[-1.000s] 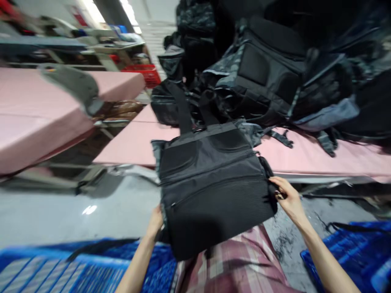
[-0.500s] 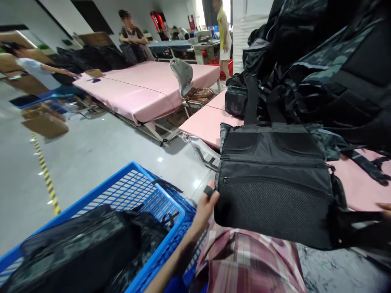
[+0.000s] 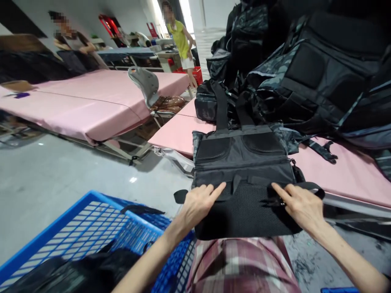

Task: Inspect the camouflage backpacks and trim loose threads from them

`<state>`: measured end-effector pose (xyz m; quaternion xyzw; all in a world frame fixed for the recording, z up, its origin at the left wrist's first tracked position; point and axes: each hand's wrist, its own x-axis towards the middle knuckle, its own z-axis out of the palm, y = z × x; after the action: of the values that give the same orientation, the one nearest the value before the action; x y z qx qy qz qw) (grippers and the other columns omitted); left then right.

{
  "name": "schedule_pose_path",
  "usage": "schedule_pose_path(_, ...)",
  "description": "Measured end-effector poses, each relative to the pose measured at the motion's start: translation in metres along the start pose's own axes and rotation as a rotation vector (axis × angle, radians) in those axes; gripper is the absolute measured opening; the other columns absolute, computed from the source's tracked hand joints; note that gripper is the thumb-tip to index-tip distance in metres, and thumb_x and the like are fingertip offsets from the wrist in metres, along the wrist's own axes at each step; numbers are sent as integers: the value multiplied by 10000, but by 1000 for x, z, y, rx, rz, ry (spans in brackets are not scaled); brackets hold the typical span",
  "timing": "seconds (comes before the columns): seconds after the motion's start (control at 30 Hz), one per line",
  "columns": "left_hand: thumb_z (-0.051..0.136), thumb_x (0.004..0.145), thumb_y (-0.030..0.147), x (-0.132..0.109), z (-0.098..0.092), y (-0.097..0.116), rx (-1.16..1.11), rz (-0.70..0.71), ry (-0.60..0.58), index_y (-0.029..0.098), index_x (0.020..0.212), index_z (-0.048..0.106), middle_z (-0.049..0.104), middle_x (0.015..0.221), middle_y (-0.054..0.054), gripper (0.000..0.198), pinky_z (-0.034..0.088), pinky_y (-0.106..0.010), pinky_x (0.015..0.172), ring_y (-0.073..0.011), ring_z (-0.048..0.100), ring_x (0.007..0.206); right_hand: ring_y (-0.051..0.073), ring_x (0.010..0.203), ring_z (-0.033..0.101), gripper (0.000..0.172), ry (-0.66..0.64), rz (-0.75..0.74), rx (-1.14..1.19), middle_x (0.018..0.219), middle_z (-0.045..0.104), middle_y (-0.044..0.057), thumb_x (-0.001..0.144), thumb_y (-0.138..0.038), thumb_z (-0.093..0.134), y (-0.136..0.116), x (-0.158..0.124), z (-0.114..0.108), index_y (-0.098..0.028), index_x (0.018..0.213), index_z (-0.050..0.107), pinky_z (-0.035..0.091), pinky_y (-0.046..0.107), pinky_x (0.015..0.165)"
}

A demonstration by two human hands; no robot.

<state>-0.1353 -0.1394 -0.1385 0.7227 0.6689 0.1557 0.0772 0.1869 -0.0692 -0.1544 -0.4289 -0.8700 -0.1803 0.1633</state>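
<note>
Brings left hand (image 3: pixel 200 201) and right hand (image 3: pixel 302 203) inward over black bag (image 3: pixel 246 169), clasping strap (image 3: pixel 181 197) and apparent snips (image 3: pixel 271 202) respectively; could nick mesh (image 3: pixel 246 215) beneath through a slip.

Light: bright rear window (image 3: pixel 187 16) | Glare: floor (image 3: pixel 132 179) spot | Shadow: patches on black bag (image 3: pixel 244 211) | Edges: stretched, soft

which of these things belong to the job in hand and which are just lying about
In hand:
- black bag
- black straps, held across it
- small dark tool, possibly snips

Apparently just lying about:
- piled bags, untouched
- blue crate
- grey chair
- far pink table
</note>
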Motion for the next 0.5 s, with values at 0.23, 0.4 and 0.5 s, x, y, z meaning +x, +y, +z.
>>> schedule_pose_path(0.23,354,839,56,-5,25,-14,464,208,-50,238,1356,348,487,778,-18,548,385,-226,567,-133,478,652,133,616,470,548,-61,-82,-181,696,574,-1,696,7,481,-2,0,1,-286,1140,613,299,277,570)
schedule_pose_path(0.4,351,828,48,-7,30,-7,437,156,-76,269,1363,327,494,796,-15,579,391,-218,576,-126,496,661,131,609,481,542,-61,-62,-136,693,582,3,698,8,462,-3,1,3,-279,1130,620,305,270,571)
schedule_pose_path(0.5,423,847,149,-5,21,-19,225,127,-144,277,1339,373,541,858,-29,511,428,-232,643,-140,536,732,129,611,517,528,-62,-51,-55,732,607,-6,736,-16,444,-1,0,1,-297,1155,597,328,262,560)
